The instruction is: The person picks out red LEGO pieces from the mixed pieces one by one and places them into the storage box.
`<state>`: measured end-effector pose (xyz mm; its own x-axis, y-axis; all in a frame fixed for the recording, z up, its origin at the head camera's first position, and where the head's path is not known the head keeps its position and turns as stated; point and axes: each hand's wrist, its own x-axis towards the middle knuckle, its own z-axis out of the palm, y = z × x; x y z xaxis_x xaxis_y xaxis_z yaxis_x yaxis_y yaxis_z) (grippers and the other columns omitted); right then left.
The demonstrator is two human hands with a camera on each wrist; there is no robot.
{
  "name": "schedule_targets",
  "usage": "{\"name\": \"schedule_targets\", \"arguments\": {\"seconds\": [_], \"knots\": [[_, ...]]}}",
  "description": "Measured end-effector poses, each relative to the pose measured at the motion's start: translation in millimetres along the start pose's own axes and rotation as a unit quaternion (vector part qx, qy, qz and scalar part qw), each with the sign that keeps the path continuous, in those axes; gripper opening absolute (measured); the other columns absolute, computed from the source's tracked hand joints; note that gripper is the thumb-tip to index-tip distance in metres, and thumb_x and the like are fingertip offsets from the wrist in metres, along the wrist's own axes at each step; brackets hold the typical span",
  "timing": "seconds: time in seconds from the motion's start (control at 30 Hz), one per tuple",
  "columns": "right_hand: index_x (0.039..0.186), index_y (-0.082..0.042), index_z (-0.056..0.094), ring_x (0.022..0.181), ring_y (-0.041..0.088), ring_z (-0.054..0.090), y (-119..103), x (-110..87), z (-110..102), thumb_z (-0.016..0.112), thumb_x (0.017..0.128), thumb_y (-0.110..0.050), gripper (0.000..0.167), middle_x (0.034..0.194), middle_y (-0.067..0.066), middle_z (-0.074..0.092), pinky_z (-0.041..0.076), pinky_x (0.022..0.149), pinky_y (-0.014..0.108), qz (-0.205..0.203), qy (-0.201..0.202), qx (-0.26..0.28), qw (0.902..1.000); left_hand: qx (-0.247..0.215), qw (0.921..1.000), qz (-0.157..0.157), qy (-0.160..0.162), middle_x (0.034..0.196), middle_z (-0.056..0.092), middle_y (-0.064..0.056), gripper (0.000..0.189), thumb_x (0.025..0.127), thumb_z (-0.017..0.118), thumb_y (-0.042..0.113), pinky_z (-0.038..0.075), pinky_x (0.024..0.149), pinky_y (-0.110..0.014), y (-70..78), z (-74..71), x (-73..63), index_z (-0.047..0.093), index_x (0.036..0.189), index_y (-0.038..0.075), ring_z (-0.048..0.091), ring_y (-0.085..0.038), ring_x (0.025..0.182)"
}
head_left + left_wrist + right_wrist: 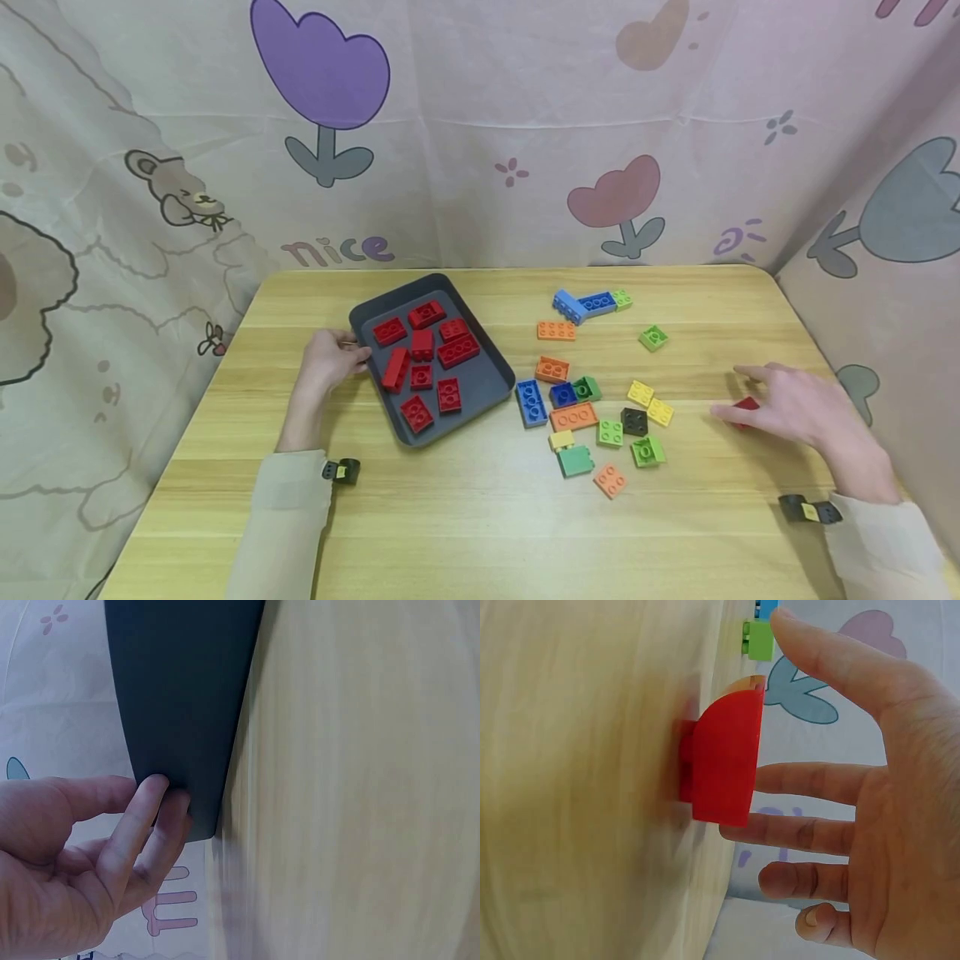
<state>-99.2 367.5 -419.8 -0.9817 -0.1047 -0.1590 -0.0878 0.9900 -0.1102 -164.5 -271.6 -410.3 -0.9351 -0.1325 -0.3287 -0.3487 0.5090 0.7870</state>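
Observation:
My left hand point(327, 360) pinches the left rim of a dark grey tray point(482, 388). In the left wrist view, the thumb lies at the rim and fingertips press the outer wall of the tray point(180, 697). Several red toy bricks point(422, 344) lie scattered inside it. At the right of the table, my right hand point(802, 406) is spread over a single red brick point(746, 406). Seen from the right wrist, this red brick point(726, 761) has a curved side and sits on the tabletop, with the thumb held apart from the fingers behind it.
Several loose bricks lie mid-table, among them a blue one point(532, 403), an orange one point(573, 417), a black one point(634, 421) and a teal one point(576, 461). A lone lime brick point(653, 337) sits farther back. A patterned curtain point(465, 167) hangs behind the table.

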Motion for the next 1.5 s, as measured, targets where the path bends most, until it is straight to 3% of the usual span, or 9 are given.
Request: {"name": "schedule_targets", "arguments": {"seconds": [0.17, 0.5, 0.9, 1.13, 1.5], "knots": [[0.137, -0.01, 0.068, 0.079, 0.026, 0.059, 3.9, -3.9, 4.9, 0.068, 0.076, -0.088, 0.099, 0.114, 0.017, 0.074, 0.036, 0.052, 0.029, -0.006, 0.002, -0.004, 1.0, -0.005, 1.0, 0.001, -0.001, 0.134, 0.063, -0.04, 0.051, 0.102, 0.064, 0.005, 0.067, 0.073, -0.02, 0.4, 0.3, -1.0, 0.047, 0.143, -0.022, 0.069, -0.002, 0.074], [0.124, -0.02, 0.074, 0.083, 0.024, 0.067, 6.4, -7.1, 8.4, 0.068, 0.076, -0.089, 0.084, 0.114, 0.013, 0.078, 0.045, 0.054, 0.033, -0.011, 0.007, 0.0, 0.9999, -0.013, 0.9999, 0.003, 0.004, 0.135, 0.062, -0.041, 0.051, 0.101, 0.063, 0.003, 0.067, 0.074, -0.02, 0.8, 1.4, -0.6, 0.048, 0.142, -0.022, 0.067, 0.001, 0.072], [0.115, -0.024, 0.074, 0.077, 0.024, 0.062, 4.9, -9.1, 7.3, 0.07, 0.077, -0.087, 0.074, 0.104, 0.011, 0.078, 0.04, 0.052, 0.033, -0.001, 0.008, 0.0, 1.0, -0.013, 0.9999, 0.003, 0.004, 0.137, 0.061, -0.041, 0.052, 0.101, 0.064, 0.004, 0.067, 0.074, -0.019, 1.5, 1.4, 0.4, 0.047, 0.143, -0.022, 0.068, 0.0, 0.074], [0.1, -0.027, 0.074, 0.074, 0.018, 0.061, 4.2, -9.5, 7.5, 0.074, 0.078, -0.082, 0.059, 0.095, 0.0, 0.078, 0.042, 0.053, 0.032, -0.003, 0.012, 0.003, 0.9999, -0.012, 0.9999, 0.003, 0.004, 0.136, 0.061, -0.041, 0.051, 0.101, 0.064, 0.004, 0.067, 0.075, -0.02, 0.9, 1.1, 0.1, 0.048, 0.142, -0.022, 0.069, -0.002, 0.075], [0.101, -0.028, 0.075, 0.072, 0.014, 0.06, 2.4, -10.1, 7.2, 0.076, 0.08, -0.077, 0.053, 0.091, -0.004, 0.077, 0.041, 0.052, 0.031, -0.006, 0.016, 0.011, 0.9998, -0.004, 1.0, 0.005, 0.003, 0.135, 0.062, -0.041, 0.051, 0.102, 0.064, 0.005, 0.067, 0.073, -0.02, -0.5, 1.1, -1.2, 0.048, 0.142, -0.022, 0.07, -0.003, 0.075]]}}
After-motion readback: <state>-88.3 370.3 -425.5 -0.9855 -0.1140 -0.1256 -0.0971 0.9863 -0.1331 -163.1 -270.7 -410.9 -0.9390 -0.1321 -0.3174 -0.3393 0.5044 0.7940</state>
